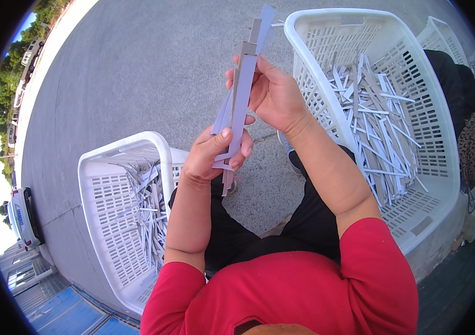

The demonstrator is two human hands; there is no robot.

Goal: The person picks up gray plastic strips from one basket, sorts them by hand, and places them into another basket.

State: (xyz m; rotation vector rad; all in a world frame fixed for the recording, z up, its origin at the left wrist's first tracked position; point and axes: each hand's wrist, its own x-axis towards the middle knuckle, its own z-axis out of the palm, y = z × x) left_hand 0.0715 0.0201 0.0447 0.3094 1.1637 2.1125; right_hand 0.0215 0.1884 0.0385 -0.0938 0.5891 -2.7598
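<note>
A bundle of long, thin cardboard strips [239, 100], white on one face and grey on the other, stands nearly upright between my hands. My left hand [210, 151] is wrapped round its lower part, with the thumb across the front. Higher up, my right hand [273, 92] grips the strips from the right side; its fingers pass behind them and are partly hidden. Some strip ends stick out unevenly at the top and bottom, and a few fan out to the left.
On my right stands a large white plastic basket [380, 19] with many loose strips [380, 128] inside. Another white basket [123, 142] with similar strips [151, 212] is on my left. Grey concrete [148, 72] lies ahead. A person in dark clothing [455, 89] is at the far right.
</note>
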